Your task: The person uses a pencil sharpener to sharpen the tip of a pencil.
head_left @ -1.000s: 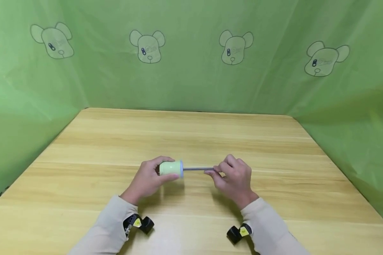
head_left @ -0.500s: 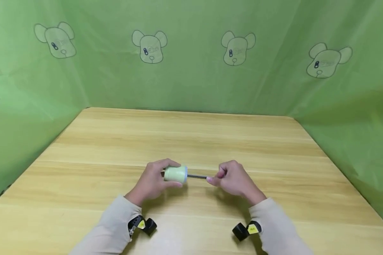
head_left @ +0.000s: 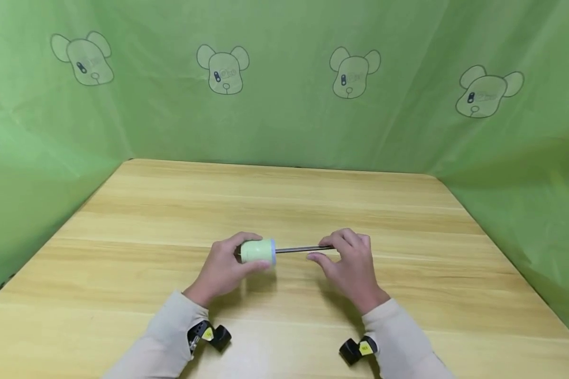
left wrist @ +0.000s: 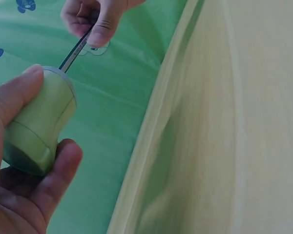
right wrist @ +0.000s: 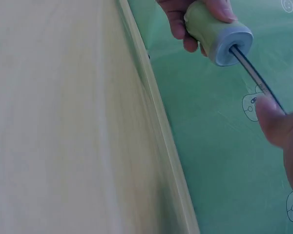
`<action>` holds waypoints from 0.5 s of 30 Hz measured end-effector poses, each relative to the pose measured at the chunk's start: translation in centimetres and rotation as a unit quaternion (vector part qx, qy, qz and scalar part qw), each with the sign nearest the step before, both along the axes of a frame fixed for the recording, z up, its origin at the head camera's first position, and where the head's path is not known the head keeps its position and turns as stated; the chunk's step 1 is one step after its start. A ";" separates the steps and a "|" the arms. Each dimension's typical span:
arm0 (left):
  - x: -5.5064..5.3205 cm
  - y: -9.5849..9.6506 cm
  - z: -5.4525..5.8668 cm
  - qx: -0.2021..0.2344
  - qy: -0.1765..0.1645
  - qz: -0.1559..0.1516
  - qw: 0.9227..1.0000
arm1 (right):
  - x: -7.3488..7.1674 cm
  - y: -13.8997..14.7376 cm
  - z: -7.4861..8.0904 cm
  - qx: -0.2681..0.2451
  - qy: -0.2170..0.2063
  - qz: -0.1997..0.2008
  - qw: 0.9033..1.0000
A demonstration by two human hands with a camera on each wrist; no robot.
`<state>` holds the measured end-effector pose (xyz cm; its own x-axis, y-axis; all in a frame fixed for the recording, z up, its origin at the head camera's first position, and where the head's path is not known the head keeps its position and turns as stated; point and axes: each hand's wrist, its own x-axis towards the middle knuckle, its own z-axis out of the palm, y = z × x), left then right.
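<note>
A pale green, barrel-shaped pencil sharpener [head_left: 257, 251] with a blue-grey end lies sideways in my left hand [head_left: 223, 268], gripped between thumb and fingers above the table. One end of a dark, slim pencil [head_left: 296, 249] with light stripes sits in the hole at the middle of the sharpener's end [right wrist: 229, 48]. My right hand [head_left: 351, 263] holds the pencil's other end, fingers curled over it from behind. Its thumb [right wrist: 269, 117] lies along the pencil's near side. In the left wrist view, small print shows on the pencil [left wrist: 77, 51].
The wood-grain table [head_left: 284, 205] spreads beneath both hands. Green cloth [head_left: 284, 121] printed with bear heads rises behind it and along both sides. A black wrist camera [head_left: 220, 337] hangs by the left sleeve, another camera [head_left: 353, 351] by the right.
My right hand dipped and rolled on the pencil, then rose and turned back, its fingers now farther along it. The sharpener shifted slightly right and down, then back up, still in my left hand.
</note>
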<state>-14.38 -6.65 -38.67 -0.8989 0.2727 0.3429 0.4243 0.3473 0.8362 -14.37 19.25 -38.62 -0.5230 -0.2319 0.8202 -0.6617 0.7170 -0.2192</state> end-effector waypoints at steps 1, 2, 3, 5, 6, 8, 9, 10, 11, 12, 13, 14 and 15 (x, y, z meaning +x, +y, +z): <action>0.0 -0.1 0.0 0.009 -0.009 0.001 1.000 | -0.1 0.0 0.0 -0.001 0.020 0.007 1.000; 0.0 -0.1 0.1 0.017 -0.017 0.002 1.000 | -0.1 0.0 0.0 -0.001 0.037 0.013 0.999; -0.1 -0.1 0.1 0.025 -0.025 0.001 0.999 | -0.1 0.0 0.0 -0.002 0.050 0.019 0.999; -0.1 -0.3 0.1 0.038 -0.037 -0.002 0.999 | -0.2 -0.1 0.0 -0.003 0.074 0.027 0.997; -0.2 -0.3 0.1 0.043 -0.043 -0.004 0.998 | -0.2 -0.1 0.0 -0.003 0.084 0.030 0.996; -0.2 -0.4 0.1 0.047 -0.049 -0.007 0.998 | -0.2 -0.1 0.0 -0.001 0.091 0.036 0.995; -0.2 -0.4 0.1 0.047 -0.049 -0.011 0.998 | -0.3 -0.2 0.0 0.000 0.095 0.038 0.995; -0.3 -0.5 0.1 0.047 -0.049 -0.013 0.998 | -0.3 -0.2 0.0 0.001 0.093 0.040 0.995; -0.3 -0.5 0.0 0.047 -0.047 -0.017 0.998 | -0.3 -0.2 0.1 0.004 0.085 0.042 0.995; -0.3 -0.5 0.0 0.047 -0.046 -0.020 0.998 | -0.3 -0.1 0.1 0.005 0.074 0.044 0.996; -0.3 -0.5 0.0 0.048 -0.045 -0.023 0.998 | -0.3 -0.1 0.2 0.007 0.058 0.044 0.997; -0.3 -0.5 0.0 0.049 -0.044 -0.026 0.998 | -0.2 -0.1 0.3 0.007 0.031 0.045 0.998; -0.3 -0.5 0.0 0.049 -0.043 -0.028 0.997 | -0.1 -0.1 0.5 0.005 -0.006 0.046 0.999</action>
